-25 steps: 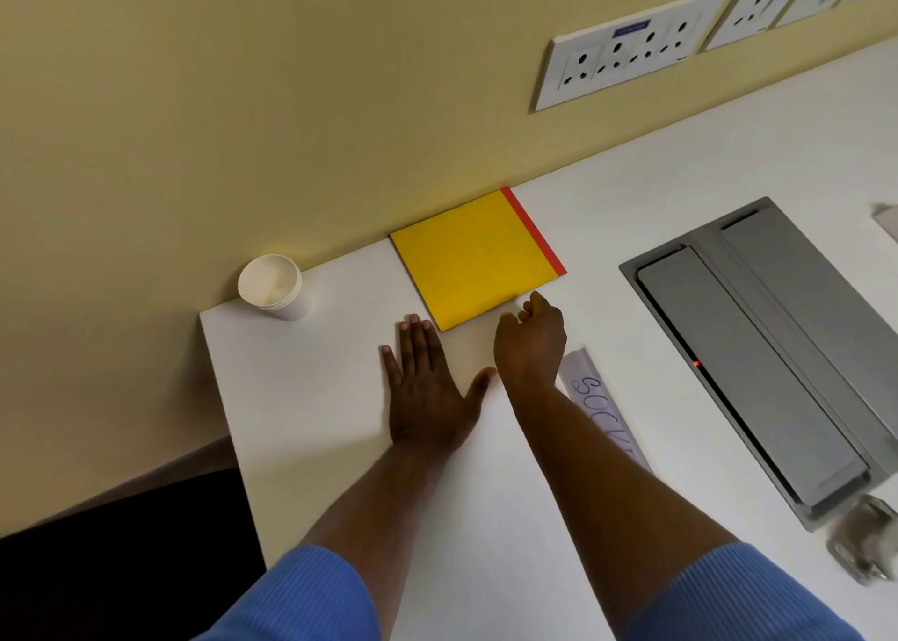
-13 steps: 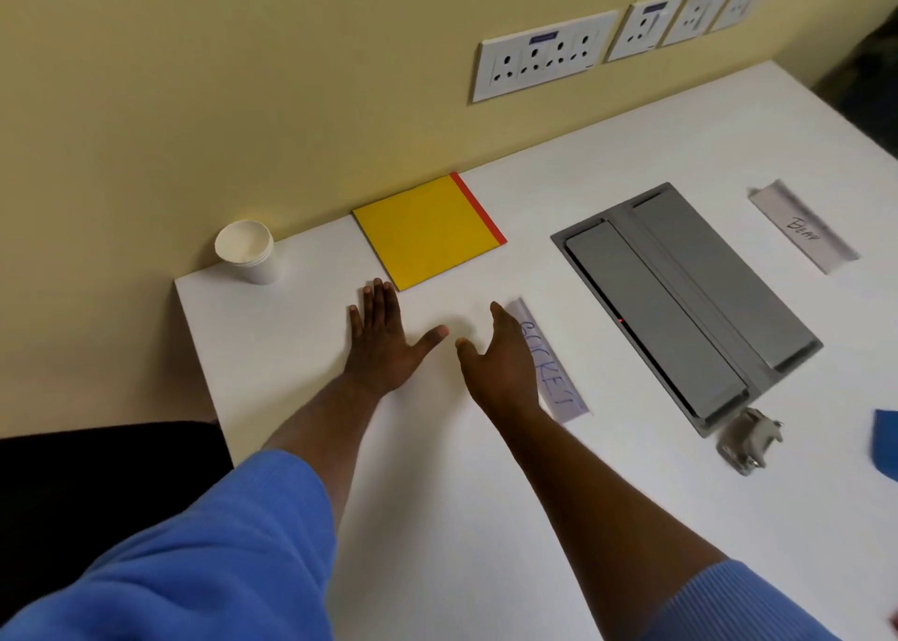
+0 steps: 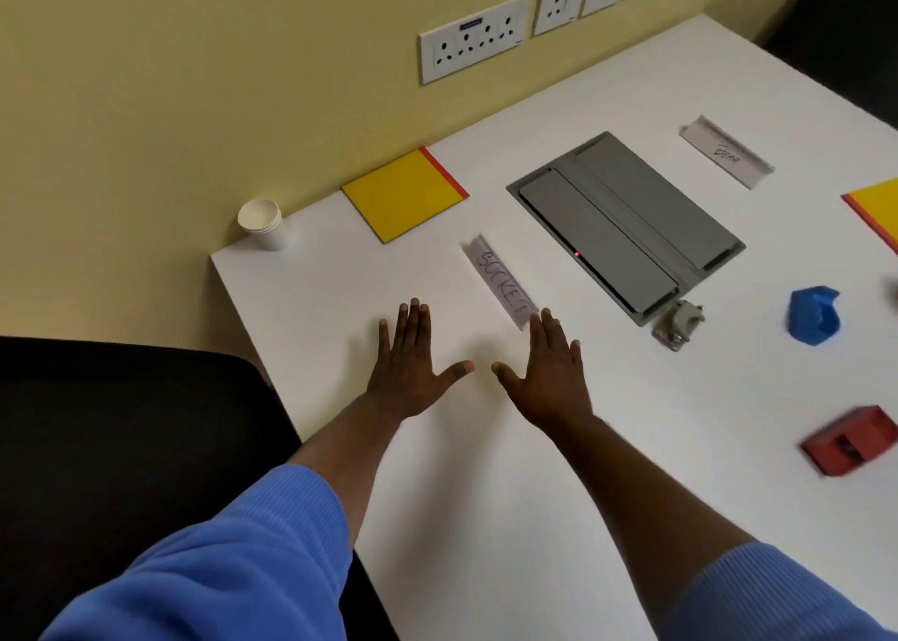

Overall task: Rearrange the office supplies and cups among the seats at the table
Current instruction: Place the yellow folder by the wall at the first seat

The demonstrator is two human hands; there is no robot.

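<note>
Diagonally: SOCKET label (image 3: 500,281), axis far-L/near-R

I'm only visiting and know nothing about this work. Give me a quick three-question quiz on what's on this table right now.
1. True or false: the left hand and the right hand lie open on the table, holding nothing.
2. The card by the right hand's fingertips reads: A) LAMP, B) SOCKET, C) CHAIR.
3. What main colour is the pad lying between the paper cup and the grey hatch?

Key: 1 true; 2 B; 3 yellow.
</note>
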